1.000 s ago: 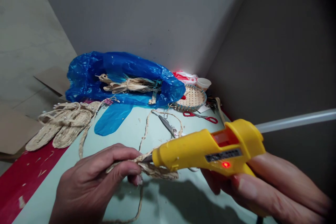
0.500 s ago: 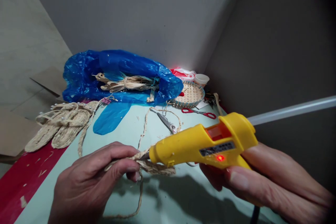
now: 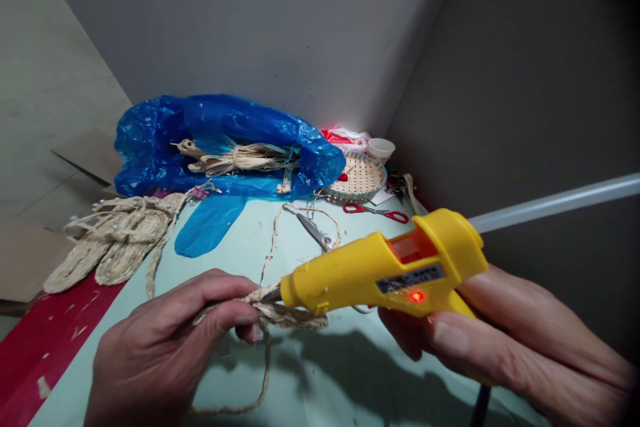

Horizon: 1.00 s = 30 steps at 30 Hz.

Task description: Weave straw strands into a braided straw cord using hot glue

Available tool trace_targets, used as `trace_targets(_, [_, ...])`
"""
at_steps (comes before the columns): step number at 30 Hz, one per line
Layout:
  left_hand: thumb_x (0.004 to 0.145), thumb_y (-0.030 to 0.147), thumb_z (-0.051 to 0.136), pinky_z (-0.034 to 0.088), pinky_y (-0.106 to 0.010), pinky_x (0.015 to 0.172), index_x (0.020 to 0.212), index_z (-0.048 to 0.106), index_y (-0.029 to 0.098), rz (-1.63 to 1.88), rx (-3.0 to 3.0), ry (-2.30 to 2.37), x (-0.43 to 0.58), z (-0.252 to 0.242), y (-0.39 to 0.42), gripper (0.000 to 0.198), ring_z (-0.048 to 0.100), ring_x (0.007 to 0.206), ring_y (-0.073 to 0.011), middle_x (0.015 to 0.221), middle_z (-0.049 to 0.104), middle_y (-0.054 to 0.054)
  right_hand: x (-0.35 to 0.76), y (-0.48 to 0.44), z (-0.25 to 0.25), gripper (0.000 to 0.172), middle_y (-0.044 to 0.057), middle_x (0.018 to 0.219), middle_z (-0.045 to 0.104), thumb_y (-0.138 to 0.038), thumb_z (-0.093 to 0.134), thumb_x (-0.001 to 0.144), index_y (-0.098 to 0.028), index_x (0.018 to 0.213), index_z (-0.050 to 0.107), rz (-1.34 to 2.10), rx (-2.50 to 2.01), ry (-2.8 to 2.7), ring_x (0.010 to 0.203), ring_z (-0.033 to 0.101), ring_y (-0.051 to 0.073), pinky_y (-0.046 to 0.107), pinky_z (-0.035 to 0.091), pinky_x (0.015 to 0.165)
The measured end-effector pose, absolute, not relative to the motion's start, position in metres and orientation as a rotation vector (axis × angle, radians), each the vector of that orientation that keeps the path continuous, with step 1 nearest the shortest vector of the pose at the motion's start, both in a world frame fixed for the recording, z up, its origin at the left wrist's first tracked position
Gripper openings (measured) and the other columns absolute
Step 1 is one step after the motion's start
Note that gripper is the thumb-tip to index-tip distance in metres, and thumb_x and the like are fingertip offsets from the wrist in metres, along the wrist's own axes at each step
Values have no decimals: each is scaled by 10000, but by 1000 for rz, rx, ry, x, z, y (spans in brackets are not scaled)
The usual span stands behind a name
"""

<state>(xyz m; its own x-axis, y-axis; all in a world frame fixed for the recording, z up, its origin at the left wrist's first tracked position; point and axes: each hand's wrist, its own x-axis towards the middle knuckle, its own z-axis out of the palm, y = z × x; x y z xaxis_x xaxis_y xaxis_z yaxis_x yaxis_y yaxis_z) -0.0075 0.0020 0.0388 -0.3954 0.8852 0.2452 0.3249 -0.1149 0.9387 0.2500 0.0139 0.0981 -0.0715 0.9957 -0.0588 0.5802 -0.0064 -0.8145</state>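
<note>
A yellow glue gun [image 3: 350, 273] with a lit red light and a clear glue stick [image 3: 555, 203] out of its back is gripped by my right hand [image 3: 505, 340]. Its nozzle touches a piece of braided straw cord [image 3: 295, 315], which my left hand [image 3: 170, 340] pinches between thumb and fingers. From that piece a loose length of the cord loops away over the table and hangs down toward the front. The far end of the braided piece sticks out below the gun; the rest is hidden in my left fingers.
A pair of woven straw sandals [image 3: 133, 240] lies at the left. Behind the hands are an open blue plastic bag [image 3: 220, 113] with a straw bundle [image 3: 240, 159], a woven basket [image 3: 363, 177], a white cup [image 3: 381, 149], red-handled scissors [image 3: 375, 212] and grey scissors [image 3: 313, 230]. Grey walls close off the back and right.
The whole view has shifted slightly. Both hands, the glue gun and the braided cord keep nearly the same positions relative to each other, with the nozzle still against the cord.
</note>
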Motion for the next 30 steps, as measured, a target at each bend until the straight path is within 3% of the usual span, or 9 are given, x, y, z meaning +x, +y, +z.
trace_targets(4, [662,208,755,513,-149,512,678,795,330,1531,1373,1686,-8,39,3,129,657,474,-96,583,748,108,244,10,101,485,7,686,685,-814,673,625,-338,656,760,973,-1721,-1575,695,613,222,235,588,799])
trace_targets(12, [677,208,767,523,-97,567,729,786,348,1537,1343,1702,-12,34,2,151,666,501,-71,608,760,133,247,9,104,465,-3,720,699,-803,688,628,-343,609,749,907,-1677,-1588,718,613,213,206,588,784])
trace_targets(17, [665,209,772,530,-135,542,706,778,339,1551,1326,1689,-12,33,2,136,664,475,-92,610,765,125,240,13,98,413,32,662,682,-703,639,757,-315,775,777,900,-1516,-1648,801,686,281,262,618,689])
trace_targets(23, [666,291,779,543,-191,524,717,777,383,1528,1389,1721,-17,30,4,105,668,464,-121,597,770,117,234,22,94,410,35,624,671,-689,602,767,-337,881,779,786,-1437,-1761,817,708,319,277,628,594])
trace_targets(27, [690,293,764,543,-211,532,725,767,384,1516,1421,1693,-21,26,4,97,667,455,-131,576,761,112,249,21,94,308,6,677,716,-631,643,784,-358,826,779,688,-1390,-1866,735,721,287,246,626,540])
trace_targets(30, [688,310,771,546,-233,503,725,762,388,1547,1448,1697,-20,23,5,87,669,440,-149,524,732,111,259,19,95,159,-70,755,751,-550,688,811,-409,794,760,630,-1291,-1958,624,712,207,170,614,547])
